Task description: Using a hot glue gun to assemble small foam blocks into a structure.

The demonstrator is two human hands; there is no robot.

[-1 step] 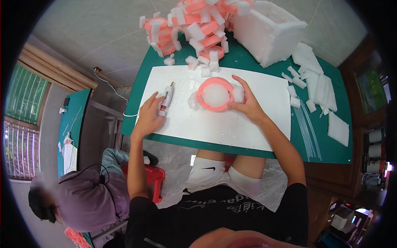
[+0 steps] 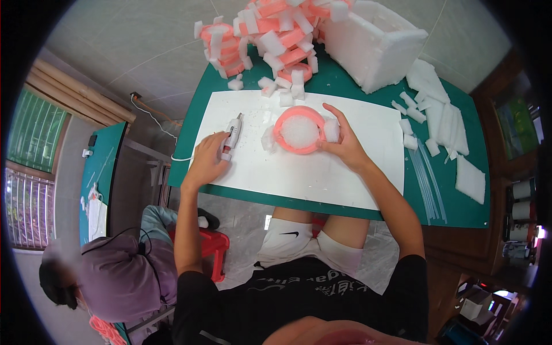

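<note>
A pink ring [image 2: 280, 140] with a white foam disc [image 2: 300, 133] inside it lies on the white board. At its right side sits a white foam block [image 2: 331, 131], gripped between the thumb and fingers of my right hand [image 2: 348, 146]. Another foam block [image 2: 268, 140] is against the ring's left side. Farther left, a white glue gun [image 2: 233, 135] rests on the board, its tip pointing away from me. My left hand [image 2: 208, 159] is beside it, fingertips at the gun's side and thumb near its lower end, not closed around it.
Pink rings with foam blocks [image 2: 293, 56] are piled at the back. A white foam box [image 2: 374, 49] stands behind right. Foam sheets [image 2: 451, 126] and clear glue sticks [image 2: 424, 184] lie at right. A seated person [image 2: 126, 276] is at left.
The fingers of my left hand have drawn closer together beside the glue gun. The ring has shifted very slightly away from me; my right hand keeps its hold.
</note>
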